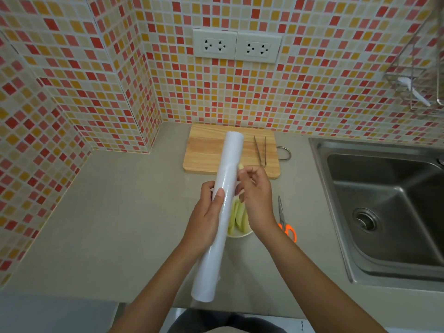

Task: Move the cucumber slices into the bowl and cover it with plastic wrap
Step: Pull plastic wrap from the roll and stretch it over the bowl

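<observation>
A long white roll of plastic wrap is held above the counter, pointing away from me. My left hand grips its middle, thumb on top. My right hand is at the roll's right side, fingers curled and picking at the film's edge. Below the hands a white bowl holds pale green cucumber slices, mostly hidden by the roll and hands. One pale slice peeks out beside the roll near the board's front edge.
A wooden cutting board lies at the back with metal tongs on its right side. Orange-handled scissors lie right of the bowl. A steel sink is at the right. Tiled walls stand behind and left.
</observation>
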Motion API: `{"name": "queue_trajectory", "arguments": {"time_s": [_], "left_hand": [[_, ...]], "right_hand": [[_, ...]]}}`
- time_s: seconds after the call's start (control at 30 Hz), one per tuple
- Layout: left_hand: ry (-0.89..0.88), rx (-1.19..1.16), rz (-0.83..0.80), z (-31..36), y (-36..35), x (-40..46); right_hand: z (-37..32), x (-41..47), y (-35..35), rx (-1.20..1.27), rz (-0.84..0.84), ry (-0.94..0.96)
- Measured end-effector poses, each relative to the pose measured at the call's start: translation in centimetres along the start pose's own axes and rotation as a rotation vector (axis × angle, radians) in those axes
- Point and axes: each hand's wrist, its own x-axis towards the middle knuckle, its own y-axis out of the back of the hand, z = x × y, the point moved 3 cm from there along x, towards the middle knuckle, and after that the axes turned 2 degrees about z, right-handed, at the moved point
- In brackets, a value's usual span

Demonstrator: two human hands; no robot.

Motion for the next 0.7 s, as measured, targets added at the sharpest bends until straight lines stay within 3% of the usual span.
{"name": "queue_trajectory", "arguments": {"time_s": [0.23,0.57,0.7], "left_hand": [[0.001,0.116,0.018,-0.2,-0.1,-0.3],[0.042,0.103,0.067,-1.1,0.2,-0.8],[0.042,0.089,0.084,-1.1,0.4,-0.9]], "right_hand": [[0.5,0.3,0.1,0.212,0.010,-0.183],[1.5,1.0,-1.0,0.094,-0.004,-0.191],[2.0,1.1,-0.7,0.163,0.059,-0.222]]}}
